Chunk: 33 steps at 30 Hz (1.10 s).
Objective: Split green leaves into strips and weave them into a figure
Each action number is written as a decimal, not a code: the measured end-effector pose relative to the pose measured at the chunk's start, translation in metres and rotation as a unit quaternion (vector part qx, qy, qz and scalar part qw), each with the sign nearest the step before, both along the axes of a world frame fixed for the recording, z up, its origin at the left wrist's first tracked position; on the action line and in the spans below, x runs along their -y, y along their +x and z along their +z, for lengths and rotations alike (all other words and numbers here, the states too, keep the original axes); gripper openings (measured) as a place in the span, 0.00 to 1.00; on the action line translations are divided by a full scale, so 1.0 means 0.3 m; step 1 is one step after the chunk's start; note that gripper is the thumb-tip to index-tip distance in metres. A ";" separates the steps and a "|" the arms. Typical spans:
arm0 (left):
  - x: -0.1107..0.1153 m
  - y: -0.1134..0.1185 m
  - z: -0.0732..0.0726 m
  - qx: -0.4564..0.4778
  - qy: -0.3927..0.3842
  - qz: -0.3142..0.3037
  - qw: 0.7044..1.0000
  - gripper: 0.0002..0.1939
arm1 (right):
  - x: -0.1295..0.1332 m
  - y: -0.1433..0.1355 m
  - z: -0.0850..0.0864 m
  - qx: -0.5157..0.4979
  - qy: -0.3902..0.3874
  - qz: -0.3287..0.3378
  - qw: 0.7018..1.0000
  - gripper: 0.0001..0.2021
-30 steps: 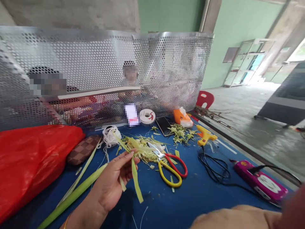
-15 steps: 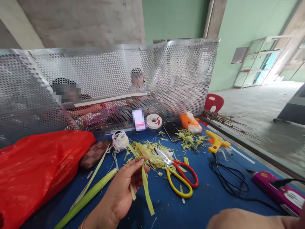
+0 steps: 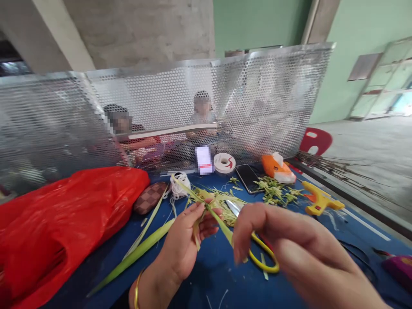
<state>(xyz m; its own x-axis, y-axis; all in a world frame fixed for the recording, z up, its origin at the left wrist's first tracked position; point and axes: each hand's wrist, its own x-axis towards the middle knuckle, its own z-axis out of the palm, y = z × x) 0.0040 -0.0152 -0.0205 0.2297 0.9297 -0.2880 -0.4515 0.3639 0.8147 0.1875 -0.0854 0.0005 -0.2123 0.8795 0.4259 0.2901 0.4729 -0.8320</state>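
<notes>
My left hand (image 3: 189, 240), with a gold bangle at its wrist, pinches crossed green leaf strips (image 3: 222, 223) near the middle of the view. Large and close on the right, my right hand (image 3: 289, 244) has its bent fingers at the lower end of one strip; the fingertips are blurred, so a grip cannot be made out. Behind it lie scissors (image 3: 268, 262) with a yellow and a red handle, mostly covered. Cut leaf scraps (image 3: 225, 201) are heaped beyond my left hand. A long green leaf (image 3: 138, 253) rests to its left.
A red plastic bag (image 3: 96, 206), checked pouch (image 3: 149, 198), white string (image 3: 180, 185), ribbon spool (image 3: 224, 163), dark phone (image 3: 248, 178), tissue pack (image 3: 278, 168) and yellow glue gun (image 3: 320, 199) lie on the blue table (image 3: 209, 279). People sit behind a perforated metal screen (image 3: 161, 94).
My right hand has come up from the lower right corner to the strip, now covering part of the scissors. My left hand still holds the strips. The view has turned left.
</notes>
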 end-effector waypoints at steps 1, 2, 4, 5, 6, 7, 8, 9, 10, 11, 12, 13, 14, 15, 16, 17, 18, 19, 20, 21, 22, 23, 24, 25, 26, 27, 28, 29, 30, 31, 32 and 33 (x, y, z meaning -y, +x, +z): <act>0.000 -0.003 0.002 0.010 0.013 0.003 1.000 0.09 | -0.035 -0.022 0.043 0.012 0.006 -0.023 1.000 0.17; 0.000 -0.006 0.004 0.017 0.034 0.006 0.999 0.09 | -0.062 -0.043 0.061 0.028 0.031 -0.058 0.997 0.13; -0.001 -0.008 0.006 0.016 0.062 0.007 0.998 0.10 | -0.099 -0.079 0.042 0.083 0.048 -0.092 0.991 0.09; 0.000 -0.008 0.006 0.014 0.071 0.008 0.997 0.11 | -0.111 -0.091 0.017 0.109 0.039 -0.099 0.988 0.09; 0.000 -0.007 0.005 0.011 0.078 0.009 0.997 0.12 | -0.120 -0.099 -0.011 0.126 0.035 -0.095 0.987 0.09; 0.002 -0.004 0.003 0.009 0.082 0.011 0.997 0.13 | -0.126 -0.104 -0.036 0.140 0.023 -0.092 0.986 0.11; 0.003 -0.002 0.001 0.006 0.087 0.013 0.996 0.13 | -0.130 -0.107 -0.057 0.147 0.018 -0.089 0.985 0.12; 0.005 0.001 -0.003 0.001 0.090 0.017 0.996 0.14 | -0.133 -0.109 -0.071 0.149 0.022 -0.090 0.985 0.13; 0.007 0.004 -0.006 -0.004 0.093 0.021 0.995 0.14 | -0.134 -0.111 -0.080 0.151 0.032 -0.092 0.984 0.14; 0.009 0.007 -0.009 -0.010 0.094 0.026 0.995 0.14 | -0.134 -0.114 -0.083 0.153 0.049 -0.094 0.982 0.15; 0.011 0.010 -0.011 -0.015 0.093 0.031 0.995 0.14 | -0.133 -0.117 -0.083 0.158 0.070 -0.097 0.980 0.16; 0.012 0.013 -0.013 -0.021 0.094 0.038 0.995 0.13 | -0.131 -0.120 -0.081 0.167 0.093 -0.096 0.977 0.16; 0.014 0.015 -0.014 -0.025 0.096 0.047 0.994 0.12 | -0.129 -0.124 -0.079 0.178 0.115 -0.091 0.973 0.16; 0.015 0.018 -0.014 -0.027 0.097 0.055 0.993 0.12 | -0.127 -0.127 -0.077 0.189 0.138 -0.085 0.969 0.15; 0.015 0.020 -0.014 -0.028 0.099 0.065 0.993 0.11 | -0.125 -0.129 -0.076 0.199 0.159 -0.080 0.964 0.15; 0.014 0.022 -0.015 -0.028 0.100 0.072 0.992 0.10 | -0.124 -0.131 -0.076 0.210 0.178 -0.075 0.959 0.15; 0.013 0.022 -0.016 -0.028 0.099 0.076 0.992 0.09 | -0.123 -0.131 -0.077 0.220 0.192 -0.073 0.954 0.14; 0.011 0.021 -0.016 -0.029 0.096 0.075 0.992 0.09 | -0.123 -0.130 -0.077 0.231 0.198 -0.075 0.950 0.14; 0.008 0.019 -0.017 -0.030 0.093 0.071 0.993 0.09 | -0.124 -0.126 -0.077 0.242 0.196 -0.081 0.947 0.14; 0.005 0.015 -0.016 -0.032 0.091 0.065 0.993 0.09 | -0.126 -0.120 -0.075 0.252 0.188 -0.086 0.945 0.15; 0.001 0.010 -0.015 -0.032 0.092 0.057 0.994 0.10 | -0.129 -0.113 -0.071 0.260 0.177 -0.092 0.945 0.15; -0.002 0.004 -0.013 -0.031 0.092 0.049 0.994 0.11 | -0.131 -0.103 -0.066 0.262 0.167 -0.100 0.945 0.15; -0.005 -0.001 -0.011 -0.030 0.092 0.043 0.994 0.12 | -0.135 -0.093 -0.060 0.258 0.166 -0.115 0.945 0.15; -0.007 -0.005 -0.009 -0.031 0.091 0.036 0.995 0.13 | -0.138 -0.082 -0.053 0.250 0.175 -0.142 0.942 0.15; -0.008 -0.007 -0.007 -0.036 0.092 0.028 0.995 0.14 | -0.142 -0.072 -0.047 0.242 0.194 -0.177 0.934 0.13; -0.007 -0.008 -0.006 -0.044 0.094 0.018 0.994 0.14 | -0.147 -0.063 -0.042 0.239 0.218 -0.213 0.922 0.11; -0.006 -0.007 -0.006 -0.054 0.097 0.010 0.994 0.13 | -0.152 -0.056 -0.039 0.243 0.242 -0.242 0.908 0.09; -0.003 -0.005 -0.007 -0.066 0.102 0.001 0.993 0.12 | -0.158 -0.051 -0.039 0.254 0.261 -0.254 0.896 0.09; 0.001 -0.002 -0.007 -0.076 0.108 -0.006 0.991 0.12 | -0.164 -0.049 -0.041 0.270 0.270 -0.246 0.891 0.09; 0.004 0.002 -0.008 -0.084 0.114 -0.013 0.990 0.11 | -0.170 -0.050 -0.045 0.284 0.268 -0.218 0.895 0.09; 0.007 0.005 -0.008 -0.091 0.117 -0.020 0.989 0.11 | -0.174 -0.053 -0.051 0.292 0.256 -0.185 0.903 0.08; 0.010 0.008 -0.007 -0.096 0.117 -0.026 0.988 0.10 | -0.177 -0.057 -0.056 0.294 0.241 -0.158 0.911 0.06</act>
